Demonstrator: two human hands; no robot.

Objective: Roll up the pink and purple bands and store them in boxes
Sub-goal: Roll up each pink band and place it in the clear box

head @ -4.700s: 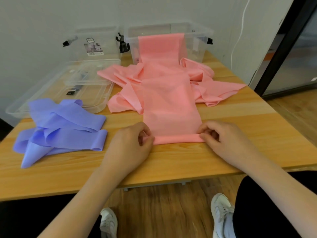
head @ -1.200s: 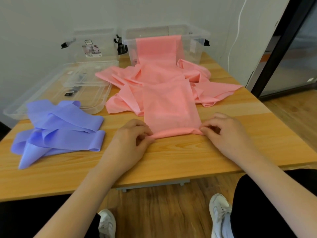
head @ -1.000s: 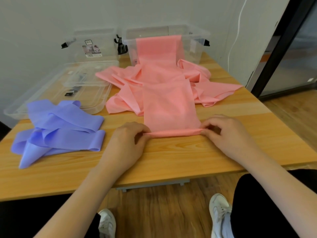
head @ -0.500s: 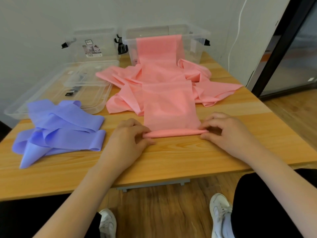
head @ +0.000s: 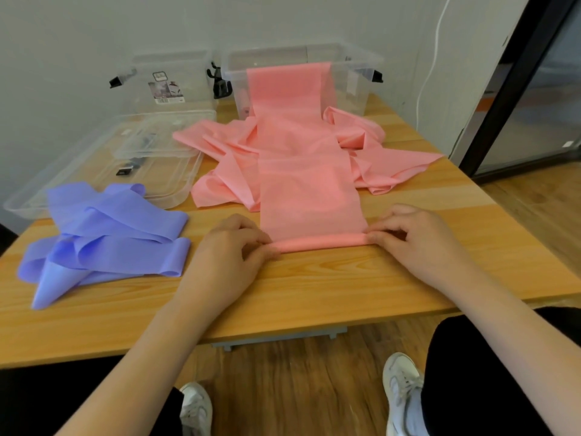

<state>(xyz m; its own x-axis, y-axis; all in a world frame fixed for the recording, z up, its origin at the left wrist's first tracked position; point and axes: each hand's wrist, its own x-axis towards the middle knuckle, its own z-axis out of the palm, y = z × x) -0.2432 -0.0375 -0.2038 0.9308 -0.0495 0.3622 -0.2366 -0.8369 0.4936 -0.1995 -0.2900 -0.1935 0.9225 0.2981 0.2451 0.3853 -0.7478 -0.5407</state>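
Observation:
The pink band (head: 309, 190) runs from a clear box (head: 355, 73) at the back, over a crumpled heap, toward me on the wooden table (head: 314, 278). Its near end is rolled into a thin tube (head: 320, 242). My left hand (head: 229, 256) pinches the tube's left end and my right hand (head: 412, 240) pinches its right end. The purple band (head: 103, 234) lies loosely folded at the table's left, apart from both hands.
A second clear box (head: 169, 80) with a label stands at the back left. Two clear lids (head: 103, 171) lie flat in front of it, partly under the purple band. A dark door frame (head: 515, 80) rises at the right. My shoes show below the table edge.
The flat near end of the pink band has been turned over into a small roll. Both hands have stayed at its two ends and crept slightly away from me.

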